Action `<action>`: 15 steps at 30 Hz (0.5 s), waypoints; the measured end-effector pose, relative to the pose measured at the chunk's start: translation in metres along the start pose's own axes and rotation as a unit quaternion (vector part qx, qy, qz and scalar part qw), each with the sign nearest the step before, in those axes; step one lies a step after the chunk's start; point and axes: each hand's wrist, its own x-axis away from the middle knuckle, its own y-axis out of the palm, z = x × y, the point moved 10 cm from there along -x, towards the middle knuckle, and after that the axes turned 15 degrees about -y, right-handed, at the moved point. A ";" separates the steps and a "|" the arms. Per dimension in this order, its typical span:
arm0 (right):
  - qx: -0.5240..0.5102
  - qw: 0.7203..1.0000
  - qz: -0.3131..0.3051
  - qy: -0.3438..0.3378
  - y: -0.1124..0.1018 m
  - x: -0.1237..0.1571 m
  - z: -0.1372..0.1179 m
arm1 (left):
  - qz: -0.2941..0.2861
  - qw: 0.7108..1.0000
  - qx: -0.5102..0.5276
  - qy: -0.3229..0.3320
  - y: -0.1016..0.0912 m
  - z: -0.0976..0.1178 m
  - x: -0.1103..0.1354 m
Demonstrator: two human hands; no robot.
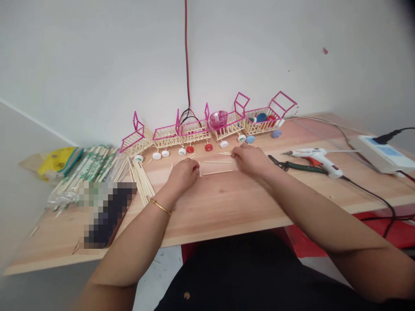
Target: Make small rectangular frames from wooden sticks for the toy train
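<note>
My left hand (185,175) is closed, its fingertips pinched at a short wooden stick (200,169) that stands across the left ends of two longer sticks. Those two, an upper stick (218,162) and a lower stick (218,172), lie roughly parallel on the table. At their right ends is my right hand (251,160), with fingers curled and pressed together; what they hold, if anything, is hidden. Short stick pieces (225,153) lie just left of its fingertips. Behind both hands stand several small stick carts (196,131) with magenta rims and bottle-cap wheels.
Loose sticks (142,181) and bagged bundles of sticks (94,166) lie at left, beside a pixelated dark object (112,214). At right are green-handled pliers (304,167), a white glue gun (319,159) and a white power box (385,153), with cables. The wall rises behind.
</note>
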 end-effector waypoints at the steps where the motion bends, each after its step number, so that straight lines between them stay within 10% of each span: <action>1: -0.008 1.000 0.006 -0.010 -0.001 0.000 -0.002 | -0.001 1.000 0.001 0.003 0.000 0.001 0.000; 7: -0.126 0.978 0.017 -0.168 0.008 -0.007 -0.044 | 0.012 0.999 0.030 0.032 0.003 0.005 0.001; 15: -0.119 0.981 -0.023 -0.152 0.022 -0.009 -0.049 | 0.021 0.996 0.063 0.053 0.004 0.011 0.001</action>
